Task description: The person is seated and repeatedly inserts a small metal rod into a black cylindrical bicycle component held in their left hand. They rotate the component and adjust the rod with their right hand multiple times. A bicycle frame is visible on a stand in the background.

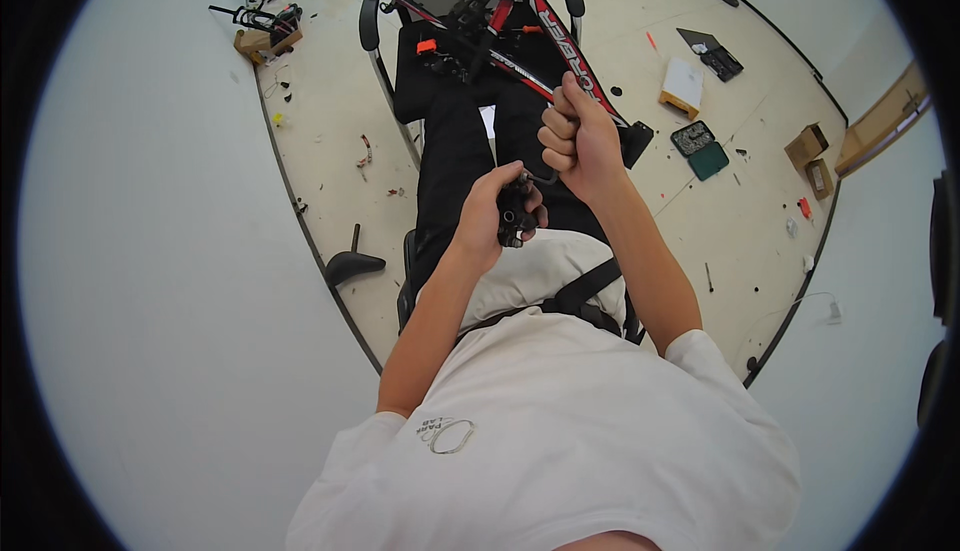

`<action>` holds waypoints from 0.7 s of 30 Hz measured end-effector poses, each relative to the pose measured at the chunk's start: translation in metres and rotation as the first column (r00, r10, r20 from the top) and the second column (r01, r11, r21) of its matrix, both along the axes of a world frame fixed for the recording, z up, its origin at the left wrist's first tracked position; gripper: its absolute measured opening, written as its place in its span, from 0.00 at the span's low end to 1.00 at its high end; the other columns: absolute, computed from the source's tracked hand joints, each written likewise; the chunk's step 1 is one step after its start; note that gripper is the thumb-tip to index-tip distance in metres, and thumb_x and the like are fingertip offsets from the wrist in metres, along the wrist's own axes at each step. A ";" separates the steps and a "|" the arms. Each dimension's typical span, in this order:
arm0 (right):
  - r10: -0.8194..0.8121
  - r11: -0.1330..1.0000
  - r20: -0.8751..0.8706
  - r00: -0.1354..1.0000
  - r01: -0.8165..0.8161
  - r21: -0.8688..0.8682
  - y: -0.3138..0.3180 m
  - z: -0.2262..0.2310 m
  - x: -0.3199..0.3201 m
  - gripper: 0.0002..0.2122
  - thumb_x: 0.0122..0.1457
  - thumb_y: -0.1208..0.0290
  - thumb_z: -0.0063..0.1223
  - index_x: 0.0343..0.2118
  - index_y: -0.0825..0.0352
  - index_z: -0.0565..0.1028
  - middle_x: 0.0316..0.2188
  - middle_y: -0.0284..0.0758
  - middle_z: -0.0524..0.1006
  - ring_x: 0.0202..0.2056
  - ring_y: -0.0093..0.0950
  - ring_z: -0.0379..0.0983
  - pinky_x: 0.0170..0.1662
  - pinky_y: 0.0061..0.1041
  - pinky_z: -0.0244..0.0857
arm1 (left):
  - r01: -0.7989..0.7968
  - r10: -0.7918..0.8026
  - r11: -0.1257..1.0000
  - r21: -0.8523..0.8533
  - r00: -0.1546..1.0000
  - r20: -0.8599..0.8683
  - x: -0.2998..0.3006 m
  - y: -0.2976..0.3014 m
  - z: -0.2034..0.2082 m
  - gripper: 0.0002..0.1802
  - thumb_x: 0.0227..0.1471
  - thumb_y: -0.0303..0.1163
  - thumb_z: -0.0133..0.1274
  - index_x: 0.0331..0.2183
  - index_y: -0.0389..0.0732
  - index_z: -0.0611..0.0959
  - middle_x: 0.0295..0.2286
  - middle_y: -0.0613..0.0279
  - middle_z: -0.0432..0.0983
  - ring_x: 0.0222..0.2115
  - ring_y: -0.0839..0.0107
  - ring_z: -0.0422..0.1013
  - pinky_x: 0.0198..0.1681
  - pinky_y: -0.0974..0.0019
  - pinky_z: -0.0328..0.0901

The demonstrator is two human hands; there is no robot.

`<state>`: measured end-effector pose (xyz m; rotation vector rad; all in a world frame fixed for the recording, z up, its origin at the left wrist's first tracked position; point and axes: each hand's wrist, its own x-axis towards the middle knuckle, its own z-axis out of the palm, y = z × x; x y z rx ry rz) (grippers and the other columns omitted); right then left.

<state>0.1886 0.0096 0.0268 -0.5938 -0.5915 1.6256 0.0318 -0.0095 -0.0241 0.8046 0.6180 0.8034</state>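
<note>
Above my lap, my left hand [482,213] is closed around a small black bicycle part [513,213] with round holes and bolts; its exact kind I cannot make out. My right hand [582,141] is a fist, a little higher and to the right. From below that fist a dark bent rod, which looks like a hex key [545,180], reaches toward the black part; most of it is hidden in the fingers. Beyond both hands, a red, black and white bicycle frame [565,43] lies across a black office chair [412,99].
On the floor at left are a bicycle saddle [355,267] and a cardboard box of parts [268,43]. To the right lie a green bit case [708,159], a white and yellow box [681,88], a black tool case [718,61] and cardboard boxes [806,148].
</note>
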 end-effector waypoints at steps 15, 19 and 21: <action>-0.119 0.969 -0.167 0.979 0.077 -0.236 0.007 -0.025 0.000 0.20 0.67 0.58 0.42 0.19 0.56 0.56 0.13 0.19 0.46 0.12 0.13 0.37 0.13 0.18 0.29 | -0.009 0.072 0.972 0.236 0.963 -0.258 0.004 -0.006 -0.002 0.13 0.57 0.40 0.51 0.27 0.42 0.71 0.18 0.67 0.66 0.18 0.75 0.71 0.12 0.75 0.56; -0.448 0.892 0.497 0.743 0.335 0.304 -0.004 -0.041 -0.013 0.16 0.64 0.60 0.47 0.23 0.63 0.66 0.11 0.26 0.59 0.11 0.19 0.51 0.13 0.24 0.44 | 0.013 0.020 0.992 0.127 0.967 -0.255 0.005 -0.007 0.003 0.12 0.58 0.38 0.51 0.27 0.41 0.73 0.18 0.69 0.67 0.15 0.78 0.69 0.11 0.73 0.57; -0.552 0.796 0.740 0.384 -0.022 0.605 -0.027 -0.023 -0.027 0.11 0.60 0.66 0.52 0.28 0.70 0.74 0.14 0.38 0.70 0.14 0.31 0.66 0.19 0.32 0.60 | -0.003 0.010 0.999 0.041 0.981 -0.194 0.002 -0.005 -0.007 0.11 0.58 0.37 0.50 0.27 0.42 0.73 0.19 0.70 0.68 0.17 0.80 0.69 0.13 0.74 0.58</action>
